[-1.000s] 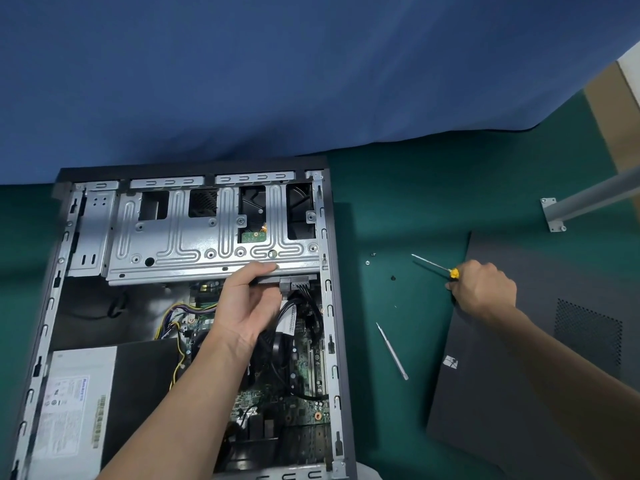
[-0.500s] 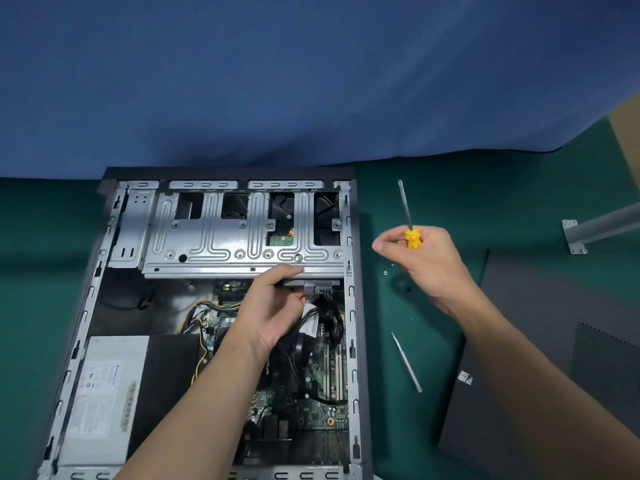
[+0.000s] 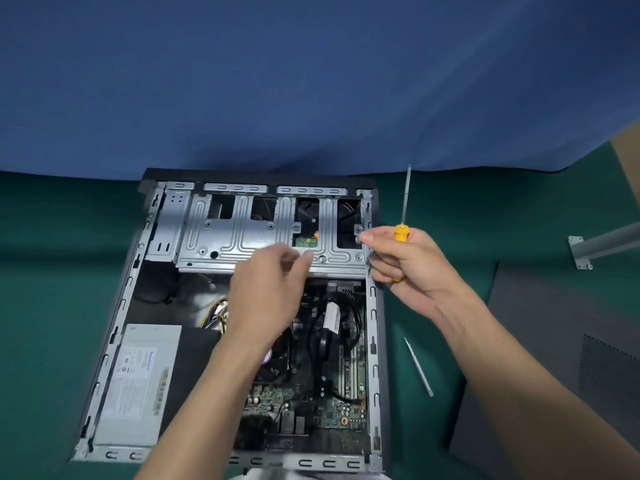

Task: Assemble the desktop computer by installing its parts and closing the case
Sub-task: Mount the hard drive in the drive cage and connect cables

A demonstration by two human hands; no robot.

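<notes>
The open computer case (image 3: pixel 375 341) lies flat on a green mat, showing the silver drive cage (image 3: pixel 242 240), the motherboard (image 3: pixel 332 407) and the grey power supply (image 3: pixel 138 386). My left hand (image 3: pixel 266 292) hovers blurred over the cage's front edge, fingers loosely spread and holding nothing. My right hand (image 3: pixel 405 265) grips a yellow-handled screwdriver (image 3: pixel 401 233) with its shaft pointing up, beside the case's right wall. Its thumb and forefinger pinch something small that I cannot make out, next to the cage's right corner.
The dark side panel (image 3: pixel 554 375) lies on the mat at the right. A thin metal tool (image 3: pixel 419 367) rests between case and panel. A grey metal bracket (image 3: pixel 602 245) sticks in from the far right. A blue cloth hangs behind.
My left hand let go of the cage's front edge and lifted. My right hand carried the screwdriver from the side panel over to the case's right wall, shaft now upright.
</notes>
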